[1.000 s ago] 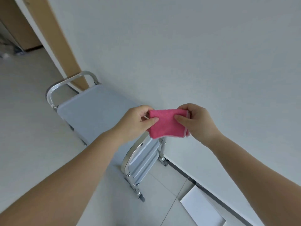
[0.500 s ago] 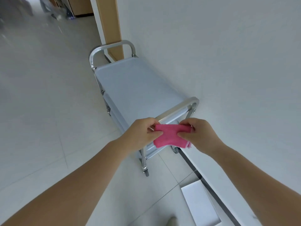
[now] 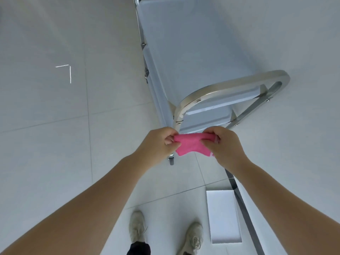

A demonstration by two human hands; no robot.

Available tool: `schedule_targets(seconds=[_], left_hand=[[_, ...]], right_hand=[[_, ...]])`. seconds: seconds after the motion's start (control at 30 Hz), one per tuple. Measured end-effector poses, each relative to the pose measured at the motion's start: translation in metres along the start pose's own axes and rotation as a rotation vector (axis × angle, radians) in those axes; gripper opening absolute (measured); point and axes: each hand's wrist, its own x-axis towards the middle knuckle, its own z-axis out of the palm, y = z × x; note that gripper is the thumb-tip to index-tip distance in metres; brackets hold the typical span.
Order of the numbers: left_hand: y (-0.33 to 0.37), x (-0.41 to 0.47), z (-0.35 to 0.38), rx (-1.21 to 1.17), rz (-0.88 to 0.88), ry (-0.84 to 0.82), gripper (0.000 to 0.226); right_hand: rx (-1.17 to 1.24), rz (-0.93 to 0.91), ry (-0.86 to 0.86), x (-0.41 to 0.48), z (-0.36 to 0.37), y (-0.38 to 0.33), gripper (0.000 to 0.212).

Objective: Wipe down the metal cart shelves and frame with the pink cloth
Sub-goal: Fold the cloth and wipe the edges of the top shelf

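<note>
Pink cloth (image 3: 189, 146), folded small and held in the air just short of the near handle (image 3: 230, 85) of the metal cart (image 3: 193, 52), its left end pinched by the left grip (image 3: 158, 144) and its right end by the right grip (image 3: 227, 147), above the tiled floor (image 3: 55, 126).

The view has swung downward. The cart (image 3: 193, 52), at the left and centre of the frame a second ago, now fills the upper right. Its near handle (image 3: 230, 85) arches just above the hands, and the wooden door frame has passed out of the top. A pair of pale shoes (image 3: 137, 227) has come in at the bottom edge. A white corner mark (image 3: 68, 70) now shows at upper left, and the white panel (image 3: 223, 216) at lower right is seen whole. The pink cloth (image 3: 189, 146), earlier a flat folded square between the left grip (image 3: 158, 144) and the right grip (image 3: 224, 146), is now bunched along its top and sags between them.
</note>
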Motion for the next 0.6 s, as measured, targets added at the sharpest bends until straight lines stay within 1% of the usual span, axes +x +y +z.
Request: schedule_targets(seconds=[0.13,0.23,0.33,0.4,0.47,0.53,0.57,0.6], left_hand=[[-0.025,0.018,0.027,-0.123,0.029,0.141,0.017],[-0.045,0.036,0.041,-0.158,0.105,0.184,0.017],[-0.066,0.058,0.045,-0.138,0.216,0.207,0.015],[-0.074,0.074,0.040,-0.091,0.309,0.313,0.017],[-0.078,0.093,0.032,-0.035,0.402,0.397,0.026],[-0.077,0.109,0.026,0.093,0.475,0.396,0.040],[-0.077,0.115,0.025,0.138,0.508,0.363,0.039],[-0.077,0.120,0.026,0.168,0.545,0.324,0.031]], right_hand=[[-0.028,-0.089,0.025,0.026,0.014,0.029,0.018],[-0.056,-0.175,0.046,0.048,0.021,0.050,0.021],[-0.019,-0.212,0.163,0.073,0.030,0.075,0.027],[0.058,-0.239,0.239,0.091,0.035,0.090,0.028],[0.141,-0.293,0.300,0.107,0.042,0.101,0.025],[0.201,-0.396,0.427,0.121,0.052,0.107,0.023],[0.214,-0.456,0.507,0.127,0.059,0.109,0.024],[0.224,-0.515,0.583,0.132,0.067,0.110,0.025]])
